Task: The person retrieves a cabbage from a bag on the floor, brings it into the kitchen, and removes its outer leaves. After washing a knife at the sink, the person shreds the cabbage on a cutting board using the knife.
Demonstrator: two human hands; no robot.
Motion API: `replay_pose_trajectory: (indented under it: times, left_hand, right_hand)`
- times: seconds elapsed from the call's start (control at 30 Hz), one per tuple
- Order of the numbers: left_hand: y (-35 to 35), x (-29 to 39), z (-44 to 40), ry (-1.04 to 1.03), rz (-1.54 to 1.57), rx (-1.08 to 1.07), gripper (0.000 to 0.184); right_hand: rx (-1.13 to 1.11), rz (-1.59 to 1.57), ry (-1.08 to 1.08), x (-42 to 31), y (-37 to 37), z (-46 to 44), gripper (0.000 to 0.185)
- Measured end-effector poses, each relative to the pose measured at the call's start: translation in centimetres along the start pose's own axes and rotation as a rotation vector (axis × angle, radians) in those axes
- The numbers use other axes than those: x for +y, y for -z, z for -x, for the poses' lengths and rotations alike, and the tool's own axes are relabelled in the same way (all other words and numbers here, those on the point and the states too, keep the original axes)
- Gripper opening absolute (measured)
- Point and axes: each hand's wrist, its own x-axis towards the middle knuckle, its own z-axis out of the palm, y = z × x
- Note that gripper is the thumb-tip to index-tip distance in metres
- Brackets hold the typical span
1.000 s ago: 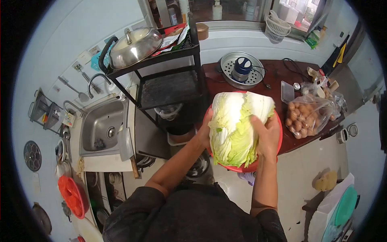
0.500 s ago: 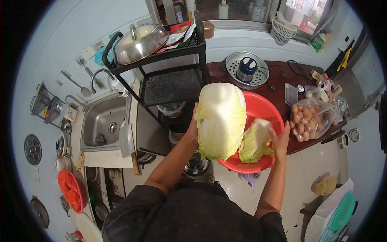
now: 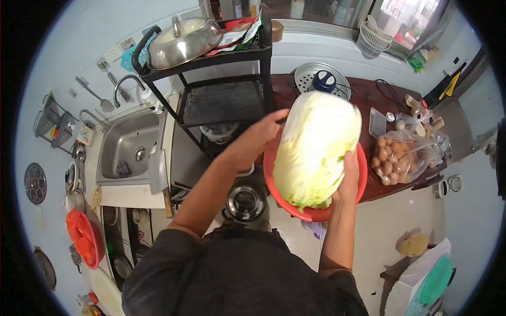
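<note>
A large pale napa cabbage (image 3: 316, 147) is held above a red basin (image 3: 362, 171), covering most of it. My right hand (image 3: 346, 176) grips the cabbage's right side, with the thumb showing on the leaves. My left hand (image 3: 262, 132) is at the upper left of the cabbage, its fingers slightly bent and blurred; whether they touch the leaves is hard to tell. Under the cabbage's lower edge a bit of loose green leaf shows in the basin.
A dark red table (image 3: 363, 95) bears a steamer tray (image 3: 305, 76) and a bag of eggs (image 3: 400, 158). At left are a black cart (image 3: 224, 102), a sink (image 3: 132, 150) and a cleaver (image 3: 157, 171). A lidded pot (image 3: 246, 203) stands on the floor.
The cabbage has moved right, over the basin, hiding most of the loose leaf. My right hand has gone from the basin rim to the cabbage. My left hand has shifted up from the cabbage's side.
</note>
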Motion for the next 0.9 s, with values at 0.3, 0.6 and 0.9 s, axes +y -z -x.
replay_pose_trajectory:
  times: [0.3, 0.6, 0.9]
  left_hand:
    - [1.3, -8.6, -0.9, 0.183, 0.664, -0.022, 0.074]
    - [1.3, -8.2, -0.4, 0.092, 0.925, 0.066, 0.068]
    - [2.7, -8.9, 0.2, 0.086, 0.875, 0.027, 0.07]
  right_hand:
    - [-0.054, 0.173, -0.014, 0.7, 0.0, 0.4, 0.045]
    - [0.183, 0.073, -0.042, -1.5, 2.4, 0.2, 0.037]
    - [0.078, 0.673, 0.147, -0.6, -0.3, 1.2, 0.049]
